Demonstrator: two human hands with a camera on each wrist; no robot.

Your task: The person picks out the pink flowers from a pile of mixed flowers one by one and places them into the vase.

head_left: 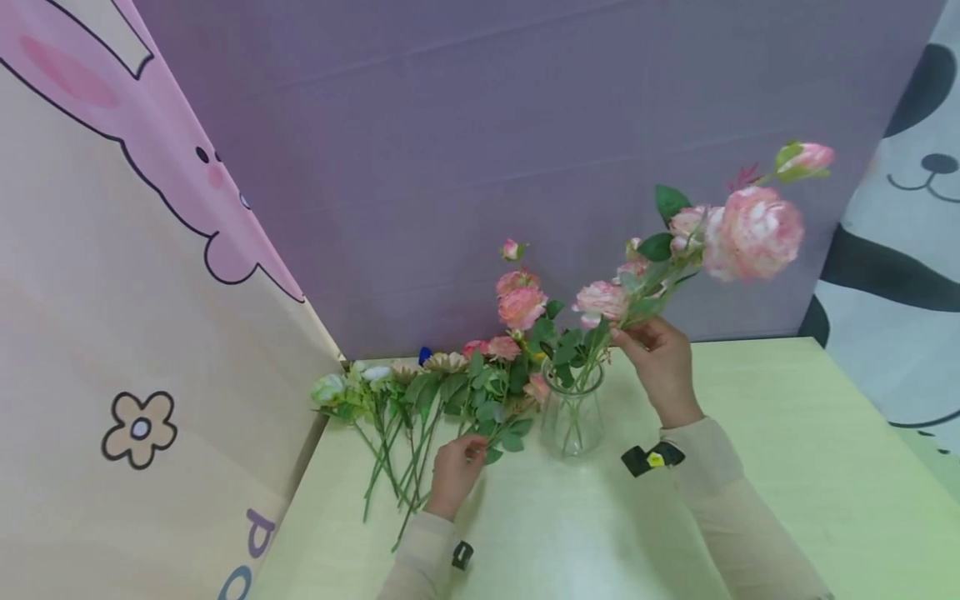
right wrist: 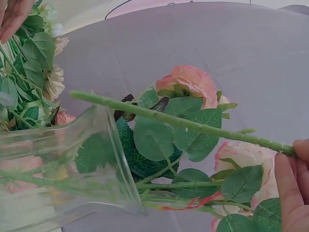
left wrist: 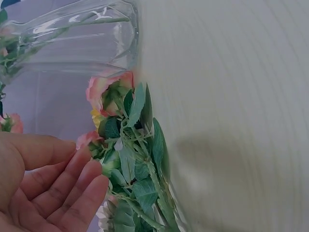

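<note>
My right hand [head_left: 660, 367] pinches the green stem [right wrist: 193, 126] of an artificial pink peony [head_left: 753, 233] between thumb and fingertips. The stem's cut end points past the rim of a clear glass vase [head_left: 573, 429], outside the glass in the right wrist view. Pink peonies [head_left: 602, 300] with green leaves stand in the vase, their stems crossing inside it. Lower left, my left hand [head_left: 456, 471] hovers beside leafy stems, fingers loosely bent and thumb near the index finger. Nothing shows between those fingers in the left wrist view, where a pink flower [left wrist: 112, 94] lies beyond them.
Left of the vase, several artificial flowers lie in a pile on the pale table [head_left: 562, 533], with white blooms [head_left: 327, 389] and long stems [head_left: 405, 475]. A purple backdrop [head_left: 450, 167] rises behind. A printed panel [head_left: 135, 333] stands at left, a panda panel [head_left: 900, 267] at right.
</note>
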